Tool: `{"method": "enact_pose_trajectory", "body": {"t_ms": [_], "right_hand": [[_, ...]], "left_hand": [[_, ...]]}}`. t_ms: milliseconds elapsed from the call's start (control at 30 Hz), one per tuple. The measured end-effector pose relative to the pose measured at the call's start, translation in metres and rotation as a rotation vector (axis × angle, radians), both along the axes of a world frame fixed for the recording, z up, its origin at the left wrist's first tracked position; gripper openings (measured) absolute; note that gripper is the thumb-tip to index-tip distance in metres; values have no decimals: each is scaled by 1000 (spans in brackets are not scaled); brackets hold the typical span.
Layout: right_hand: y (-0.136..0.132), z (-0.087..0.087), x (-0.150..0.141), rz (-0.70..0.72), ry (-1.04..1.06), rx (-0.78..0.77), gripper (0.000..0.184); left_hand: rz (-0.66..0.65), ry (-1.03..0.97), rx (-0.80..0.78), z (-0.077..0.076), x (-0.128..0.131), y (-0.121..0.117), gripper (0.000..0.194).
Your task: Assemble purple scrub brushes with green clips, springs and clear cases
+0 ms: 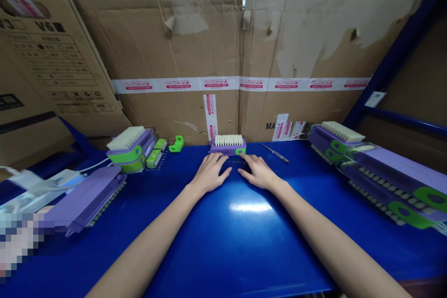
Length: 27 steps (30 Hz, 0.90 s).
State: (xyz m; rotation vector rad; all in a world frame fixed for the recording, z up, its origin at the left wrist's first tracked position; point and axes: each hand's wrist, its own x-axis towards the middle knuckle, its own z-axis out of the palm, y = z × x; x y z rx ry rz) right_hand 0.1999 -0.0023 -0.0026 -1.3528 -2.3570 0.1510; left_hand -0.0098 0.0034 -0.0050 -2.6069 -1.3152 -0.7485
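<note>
A purple block with a green corner and rows of cream bristle-like teeth on top sits at the back of the blue table, against the cardboard. My left hand lies low at its left front, fingers stretched out and thumb apart, with fingertips at or very close to the block. Mirroring it on the other side, my right hand has spread fingers near the block's green corner. Neither hand grips anything that I can see. Between the fingertips, a thin row of small light marks shows on the table. Whether the fingertips touch the block is unclear.
A screwdriver lies right of my right hand. Similar purple-green units are stacked at right and left. Small green parts, a green bracket, a long purple unit and a white power strip lie left.
</note>
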Motion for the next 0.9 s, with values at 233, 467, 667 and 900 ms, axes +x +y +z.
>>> {"method": "enact_pose_trajectory", "body": {"t_ms": [233,467,667,900], "right_hand": [[-2,3,-1,-27,40,2,55],[-1,3,0,-24,50,14,52],[0,3,0,-14,65,26,51],[-1,3,0,-22,58,25,51]], "left_hand": [[165,68,196,10,-6,1,34],[653,130,182,27,-46,16,36],[951,195,143,33,-83,20,34],[1072,229,59,30,-96,18,31]]}}
